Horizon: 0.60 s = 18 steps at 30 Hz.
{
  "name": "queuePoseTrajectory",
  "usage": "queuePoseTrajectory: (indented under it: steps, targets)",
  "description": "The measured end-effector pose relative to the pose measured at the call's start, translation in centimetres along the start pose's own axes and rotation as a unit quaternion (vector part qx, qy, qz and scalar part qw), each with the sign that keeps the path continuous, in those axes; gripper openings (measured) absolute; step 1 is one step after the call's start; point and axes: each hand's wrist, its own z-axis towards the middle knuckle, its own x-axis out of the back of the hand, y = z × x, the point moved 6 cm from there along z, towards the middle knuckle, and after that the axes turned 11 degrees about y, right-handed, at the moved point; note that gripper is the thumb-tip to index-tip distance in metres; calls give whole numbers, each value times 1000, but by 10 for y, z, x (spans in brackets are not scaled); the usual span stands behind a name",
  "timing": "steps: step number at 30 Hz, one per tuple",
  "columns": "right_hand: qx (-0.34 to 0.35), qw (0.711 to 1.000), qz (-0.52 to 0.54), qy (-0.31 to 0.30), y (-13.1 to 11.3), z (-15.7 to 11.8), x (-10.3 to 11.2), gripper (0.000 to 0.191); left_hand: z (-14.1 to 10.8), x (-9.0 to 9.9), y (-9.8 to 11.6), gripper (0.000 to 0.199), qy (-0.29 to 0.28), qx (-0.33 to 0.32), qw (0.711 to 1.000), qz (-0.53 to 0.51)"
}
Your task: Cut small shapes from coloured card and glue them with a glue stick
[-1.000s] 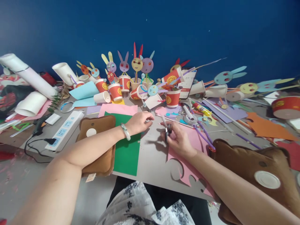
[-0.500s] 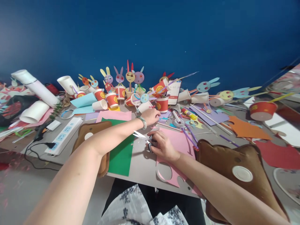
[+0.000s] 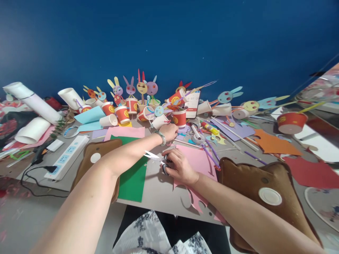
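1. One pair of scissors (image 3: pixel 153 155) is over the middle of the table (image 3: pixel 156 185), its blades parted and pointing left, toward the forearm beside it.

2. The right hand (image 3: pixel 182 168) grips the scissors by the dark handles. The handle loops lie at its fingertips, with the pivot and blades beyond them to the left; this hold probably keeps the blades ready to work while the other hand is busy.

3. The left hand (image 3: pixel 170 133), a pale bangle (image 3: pixel 160 138) at its wrist, is stretched past the scissors to the far clutter, fingers curled downward. Whether they pinch anything cannot be told. They are well beyond the blades, near an upright red paper cup (image 3: pixel 179 120).

4. Pink paper (image 3: pixel 198 158) with rounded cut-outs lies partly under the right forearm, probably kept there as cutting stock within easy reach. Green paper (image 3: pixel 131 185) lies on the other side, partly under the left forearm.

5. Brown plush cushions, one at the left (image 3: pixel 87 154) and one at the right (image 3: pixel 245 197), flank the sheets.

6. Rabbit-faced paper puppets (image 3: pixel 142 88) stand in cups along the blue wall (image 3: pixel 164 31), perhaps lined up there to leave the front free. A phone (image 3: pixel 191 109) is propped upright near them, seemingly so its screen can be read.
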Motion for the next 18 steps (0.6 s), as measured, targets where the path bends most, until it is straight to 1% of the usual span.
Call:
queuePoseTrajectory:
  steps: [2, 4, 7, 9, 10, 11, 13, 14, 16, 18]
  targets:
    - [-18, 1000, -5, 17, 2, 1, 3, 14, -1, 3, -2, 16, 3, 7, 1000, -20]
    - [-49, 997, -12, 50, 5, 2, 8, 13, -6, 9, -7, 18, -3, 13, 999, -46]
    - [-129, 984, -19, 119, 17, 3, 17, 14, -26, 20, -14, 18, -34, 22, 994, -103]
    - [-199, 967, -6, 157, 29, 2, 22, 13, -47, 25, -19, 20, -74, 71, 970, -222]
    - [-232, 958, 7, 167, 35, 1, 23, 12, -58, 28, -21, 20, -87, 97, 957, -260]
    - [-261, 949, 24, 173, 40, 0, 22, 10, -69, 31, -23, 20, -86, 125, 944, -293]
    - [-305, 936, 64, 167, 47, -1, 18, 12, -88, 35, -21, 20, -95, 135, 930, -329]
    - [-317, 932, 85, 155, 49, -1, 14, 13, -96, 35, -19, 19, -98, 137, 929, -330]
    - [-327, 930, 106, 130, 49, -1, 7, 13, -107, 36, -16, 16, -87, 131, 934, -322]
    - [-324, 933, 98, 119, 47, -1, 3, 12, -112, 34, -14, 13, -71, 126, 941, -305]
